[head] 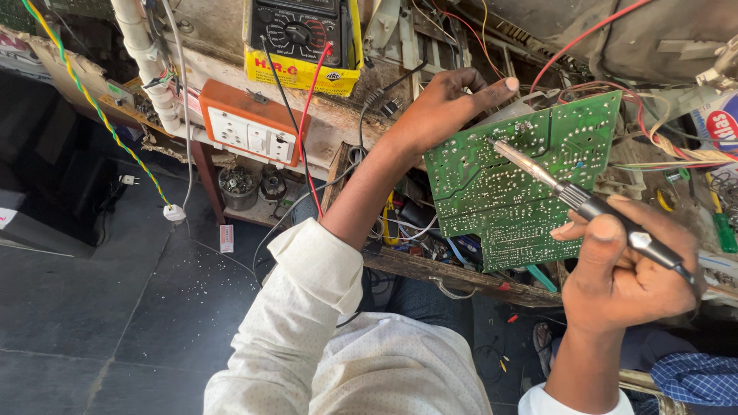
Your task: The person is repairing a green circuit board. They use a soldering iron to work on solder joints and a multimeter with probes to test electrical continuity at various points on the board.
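**Soldering iron tip on a green circuit board**

At about two o'clock in the head view, a green circuit board (523, 177) stands tilted over the cluttered desk (430, 269), solder side up. The left hand (446, 104) grips the board's upper left edge, its fingers (492, 88) curled over the rim and pinching it. At four o'clock the right hand (626, 277) holds a soldering iron (592, 207), fingers pressed together around its black handle; the metal tip touches the board near its upper middle. At eleven o'clock an orange socket box (250, 123) sits beside a yellow multimeter (304, 38), with red and black leads hanging between them.
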